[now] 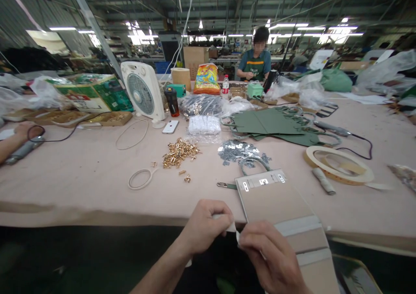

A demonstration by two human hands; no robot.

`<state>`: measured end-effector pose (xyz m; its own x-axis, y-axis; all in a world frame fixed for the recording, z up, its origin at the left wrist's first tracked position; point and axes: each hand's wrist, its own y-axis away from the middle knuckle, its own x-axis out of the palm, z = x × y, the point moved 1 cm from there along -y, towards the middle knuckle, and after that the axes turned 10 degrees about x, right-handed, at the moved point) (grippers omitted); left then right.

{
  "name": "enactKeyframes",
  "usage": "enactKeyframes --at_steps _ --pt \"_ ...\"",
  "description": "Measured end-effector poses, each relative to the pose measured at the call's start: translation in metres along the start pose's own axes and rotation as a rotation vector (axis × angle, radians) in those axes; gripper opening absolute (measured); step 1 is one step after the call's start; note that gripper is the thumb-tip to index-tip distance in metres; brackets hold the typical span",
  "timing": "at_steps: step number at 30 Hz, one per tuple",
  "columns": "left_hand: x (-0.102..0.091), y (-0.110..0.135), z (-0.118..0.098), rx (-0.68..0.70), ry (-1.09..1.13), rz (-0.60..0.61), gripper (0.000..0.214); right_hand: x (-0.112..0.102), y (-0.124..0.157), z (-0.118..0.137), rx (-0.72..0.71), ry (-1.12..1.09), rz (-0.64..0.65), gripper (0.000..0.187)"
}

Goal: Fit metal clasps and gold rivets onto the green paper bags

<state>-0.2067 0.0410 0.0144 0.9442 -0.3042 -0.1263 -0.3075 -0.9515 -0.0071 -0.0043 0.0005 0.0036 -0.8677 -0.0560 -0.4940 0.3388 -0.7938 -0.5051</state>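
Note:
Near the table's front edge, my left hand (206, 224) is closed, pinching a short whitish strip (231, 227) that looks like tape. My right hand (273, 253) pinches the strip's other end, close to the left fingertips. Beside and partly behind my right hand lies a beige bag panel (271, 198) with grey bands, overhanging the edge. A looped handle (255, 162) and a green tab with a metal end (226, 185) stick out from its far end. Small white-framed slots line its top. Part of the strip is hidden by my fingers.
Gold metal fittings (180, 152) and thin grey plates (238, 150) lie in piles. Right are green bag panels (273, 123), a tape roll (365, 175) and an electric screwdriver (333, 128). A fan (143, 90) stands left, near a co-worker's hand (27, 130). Another person (256, 62) sits opposite.

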Motion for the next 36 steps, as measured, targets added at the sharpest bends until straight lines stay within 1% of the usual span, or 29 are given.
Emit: enactKeyframes --at_steps 2,4,6,8,9,10,12,14,16,19,24,31,36 --pt "-0.008 -0.005 0.006 0.006 -0.025 -0.075 0.026 -0.007 0.009 -0.004 -0.034 -0.014 0.026 0.023" --pt "-0.014 -0.01 0.013 -0.005 -0.059 -0.061 0.032 -0.025 0.014 -0.017 0.016 0.01 0.023 0.022" --pt "-0.016 -0.013 0.024 -0.055 -0.07 0.013 0.04 -0.053 0.012 -0.04 0.142 0.092 -0.06 0.015" --pt "-0.015 -0.017 0.04 -0.077 -0.082 0.066 0.047 -0.088 0.003 -0.069 0.301 0.185 -0.186 0.006" --pt "-0.013 -0.02 0.049 -0.078 -0.087 0.09 0.049 -0.107 -0.003 -0.084 0.374 0.218 -0.23 0.008" --pt "-0.01 -0.023 0.057 -0.073 -0.087 0.107 0.052 -0.123 -0.011 -0.098 0.432 0.234 -0.246 0.013" --pt "-0.004 -0.029 0.071 -0.055 -0.099 0.135 0.055 -0.149 -0.026 -0.123 0.51 0.226 -0.197 0.021" --pt "0.001 -0.032 0.078 -0.045 -0.125 0.148 0.057 -0.162 -0.04 -0.146 0.548 0.2 -0.082 0.025" --pt "0.003 -0.033 0.079 -0.049 -0.149 0.142 0.058 -0.164 -0.052 -0.165 0.568 0.181 0.039 0.026" --pt "0.002 -0.032 0.076 -0.063 -0.155 0.125 0.058 -0.16 -0.068 -0.187 0.578 0.165 0.186 0.025" --pt "0.0 -0.032 0.075 -0.085 -0.107 0.094 0.056 -0.162 -0.088 -0.207 0.593 0.155 0.353 0.023" --pt "-0.002 -0.034 0.078 -0.087 -0.021 0.052 0.055 -0.165 -0.097 -0.219 0.582 0.157 0.471 0.025" --pt "-0.001 -0.035 0.079 -0.08 -0.009 0.037 0.055 -0.162 -0.099 -0.222 0.565 0.144 0.488 0.024"
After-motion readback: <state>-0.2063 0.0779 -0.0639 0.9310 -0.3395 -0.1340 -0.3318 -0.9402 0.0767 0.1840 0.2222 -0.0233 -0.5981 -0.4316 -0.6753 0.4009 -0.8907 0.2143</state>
